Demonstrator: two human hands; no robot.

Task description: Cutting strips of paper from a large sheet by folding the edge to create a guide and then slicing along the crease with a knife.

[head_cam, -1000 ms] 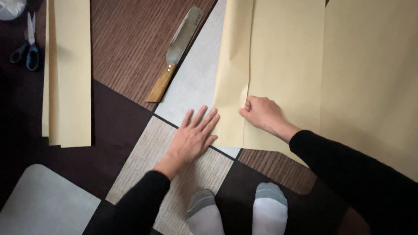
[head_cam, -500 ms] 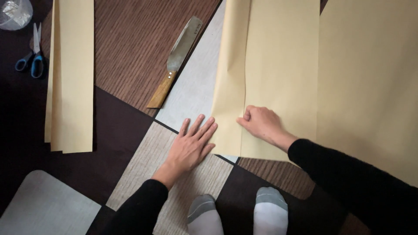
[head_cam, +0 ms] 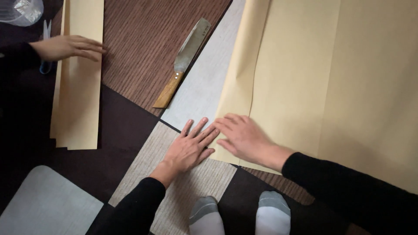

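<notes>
Head view, looking down at a patchwork floor of brown, grey and dark panels. Centre of frame: the left hand [head_cam: 190, 148] lies flat, palm down, fingers spread and extended toward the upper right, resting on a beige floor panel [head_cam: 143, 167]; it grips nothing, and its fingertips reach the lower left corner of the large sheet [head_cam: 331, 82]. Just to its right, the right hand [head_cam: 245, 138] lies flat and open on that same corner, fingers pointing left toward the left hand, pressing the paper down without grasping it. The two hands are just beside each other, fingertips close or touching; which cannot be told. The sheet, pale yellow, fills the right half and upper right of the frame, with a long fold running from top centre down to the hands. Both arms wear black sleeves. Bottom centre: two feet in grey socks [head_cam: 239, 215]. Upper centre: a knife [head_cam: 185, 58] with a broad blade and wooden handle lies diagonally across a brown and a pale grey panel, well apart from the hands. Left of frame: a folded strip [head_cam: 78, 87] of the same paper runs from the top edge downward. Upper left: another person's hand [head_cam: 67, 47] rests open on that strip; scissors [head_cam: 45, 48] are partly hidden behind it. Top left corner: crumpled clear plastic [head_cam: 19, 11]
</notes>
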